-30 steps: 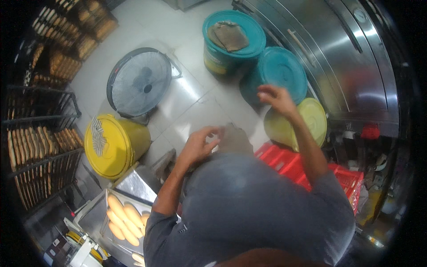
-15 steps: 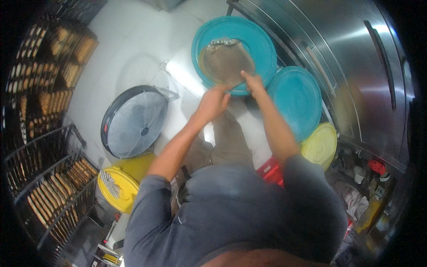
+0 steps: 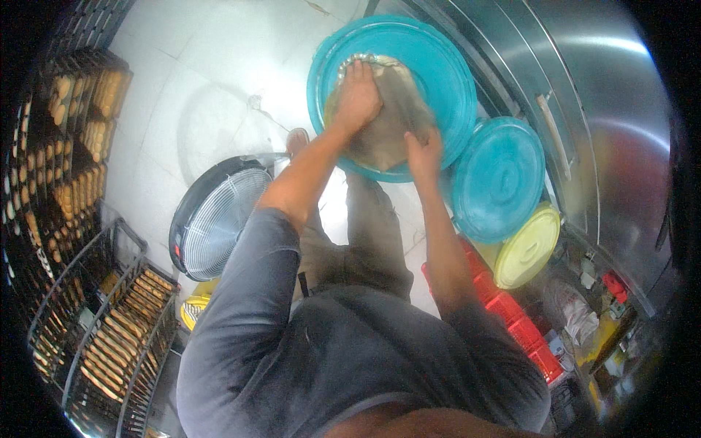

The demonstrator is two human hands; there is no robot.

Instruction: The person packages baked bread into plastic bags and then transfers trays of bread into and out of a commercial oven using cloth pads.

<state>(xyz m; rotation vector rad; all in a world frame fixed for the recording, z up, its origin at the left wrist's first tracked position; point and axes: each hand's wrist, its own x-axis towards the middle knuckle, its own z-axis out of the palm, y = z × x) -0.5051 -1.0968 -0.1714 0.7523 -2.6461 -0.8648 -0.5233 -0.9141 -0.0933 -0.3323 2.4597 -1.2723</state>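
A round teal tub stands on the floor in front of me. In it lies a limp, beige-brown sheet, its far edge gathered and shiny; I cannot tell what it is made of. My left hand lies on the sheet's left part, fingers stretched toward that gathered edge. My right hand is at the near right edge, thumb on top and the other fingers partly hidden, seemingly pinching the sheet. Blur hides the exact contact.
To the right lean a teal lid and a pale yellow lid, beside red crates and a steel cabinet. A round floor fan stands left. Beyond it are racks of bread and a rack of long loaves.
My left hand has gone from the sheet's near edge to its far gathered edge. My right hand stays near the close edge. The view has shifted, showing more of the red crates.
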